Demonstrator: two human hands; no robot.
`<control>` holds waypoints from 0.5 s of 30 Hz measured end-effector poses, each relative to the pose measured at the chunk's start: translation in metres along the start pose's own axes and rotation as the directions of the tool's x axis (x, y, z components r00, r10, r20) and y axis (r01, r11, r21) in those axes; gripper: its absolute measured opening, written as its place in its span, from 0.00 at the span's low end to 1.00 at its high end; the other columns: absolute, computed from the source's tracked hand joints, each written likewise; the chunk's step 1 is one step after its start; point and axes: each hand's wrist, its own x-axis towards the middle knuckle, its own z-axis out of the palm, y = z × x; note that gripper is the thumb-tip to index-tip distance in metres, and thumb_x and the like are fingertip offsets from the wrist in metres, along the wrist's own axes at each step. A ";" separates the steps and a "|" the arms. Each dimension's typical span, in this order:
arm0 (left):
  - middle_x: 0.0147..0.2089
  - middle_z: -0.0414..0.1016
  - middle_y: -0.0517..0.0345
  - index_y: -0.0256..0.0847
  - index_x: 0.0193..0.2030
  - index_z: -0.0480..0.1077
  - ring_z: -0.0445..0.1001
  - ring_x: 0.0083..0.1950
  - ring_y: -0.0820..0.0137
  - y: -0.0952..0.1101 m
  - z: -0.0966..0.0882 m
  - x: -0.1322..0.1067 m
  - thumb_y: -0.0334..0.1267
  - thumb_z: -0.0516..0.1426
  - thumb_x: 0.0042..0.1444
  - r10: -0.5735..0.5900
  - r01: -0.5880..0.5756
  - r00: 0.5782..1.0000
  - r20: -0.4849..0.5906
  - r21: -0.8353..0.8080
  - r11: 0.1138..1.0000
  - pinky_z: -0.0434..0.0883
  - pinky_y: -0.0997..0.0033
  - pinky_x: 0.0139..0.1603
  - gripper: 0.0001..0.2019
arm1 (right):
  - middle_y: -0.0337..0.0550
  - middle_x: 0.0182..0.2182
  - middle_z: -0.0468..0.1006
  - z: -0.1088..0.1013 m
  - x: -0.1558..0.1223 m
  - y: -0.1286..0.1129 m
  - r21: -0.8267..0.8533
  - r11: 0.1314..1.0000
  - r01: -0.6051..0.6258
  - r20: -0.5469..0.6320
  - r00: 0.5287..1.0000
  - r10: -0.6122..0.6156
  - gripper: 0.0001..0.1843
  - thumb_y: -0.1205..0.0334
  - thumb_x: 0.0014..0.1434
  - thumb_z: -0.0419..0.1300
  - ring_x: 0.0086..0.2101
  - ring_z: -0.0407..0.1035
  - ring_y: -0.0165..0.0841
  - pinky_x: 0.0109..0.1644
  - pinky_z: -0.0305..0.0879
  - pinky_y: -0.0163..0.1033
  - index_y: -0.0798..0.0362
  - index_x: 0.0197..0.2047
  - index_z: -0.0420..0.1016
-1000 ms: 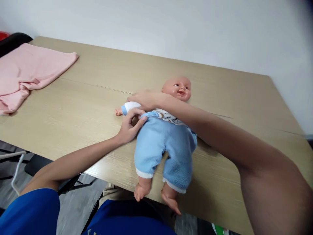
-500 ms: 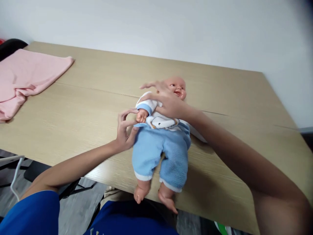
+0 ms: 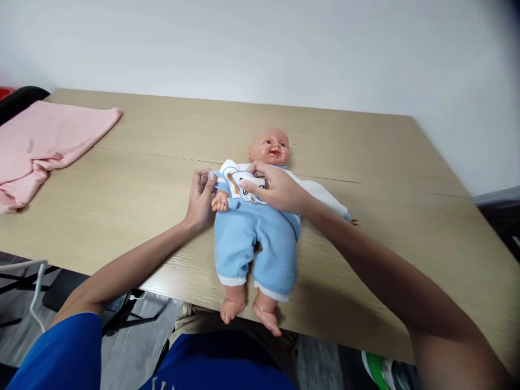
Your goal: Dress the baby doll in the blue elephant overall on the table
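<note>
One doll (image 3: 255, 238) lies on its back at the near edge of the table (image 3: 406, 179), with both feet past the edge. Two hands are on it. The left hand (image 3: 201, 197) has its fingers closed on the doll's sleeve cuff. The right hand (image 3: 278, 189) rests on the chest, fingers curled into the doll's white top. One pink cloth (image 3: 44, 141) lies well apart at far left. The surface is pale wood. Behind it are a white wall (image 3: 284, 49) and one black chair (image 3: 20, 97) at the left.

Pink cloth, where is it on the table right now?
In the head view the pink cloth lies crumpled at the far left end of the wooden table, well apart from the doll at the middle.
</note>
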 end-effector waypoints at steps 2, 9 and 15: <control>0.43 0.79 0.62 0.50 0.51 0.71 0.76 0.40 0.70 -0.007 -0.001 0.011 0.66 0.73 0.67 -0.105 0.108 0.994 0.035 -0.070 0.992 0.75 0.71 0.42 0.27 | 0.40 0.38 0.81 0.008 0.001 0.006 0.026 1.000 -0.007 -0.096 0.995 0.009 0.19 0.39 0.73 0.68 0.38 0.70 0.40 0.48 0.67 0.46 0.46 0.45 0.76; 0.43 0.80 0.59 0.47 0.45 0.74 0.79 0.45 0.67 -0.016 -0.002 0.038 0.63 0.76 0.62 -0.088 0.088 0.994 0.070 0.005 0.996 0.78 0.70 0.48 0.26 | 0.38 0.36 0.76 0.025 0.004 0.030 0.126 0.992 -0.020 -0.269 0.962 0.054 0.20 0.36 0.76 0.64 0.37 0.71 0.41 0.47 0.69 0.48 0.42 0.46 0.68; 0.45 0.80 0.58 0.47 0.47 0.75 0.80 0.46 0.66 -0.013 -0.006 0.054 0.66 0.76 0.63 -0.068 0.062 0.980 0.186 0.041 0.997 0.77 0.68 0.49 0.28 | 0.34 0.33 0.73 0.028 0.004 0.044 0.307 0.951 -0.038 -0.219 0.970 0.109 0.30 0.26 0.70 0.70 0.35 0.68 0.37 0.41 0.66 0.44 0.42 0.43 0.66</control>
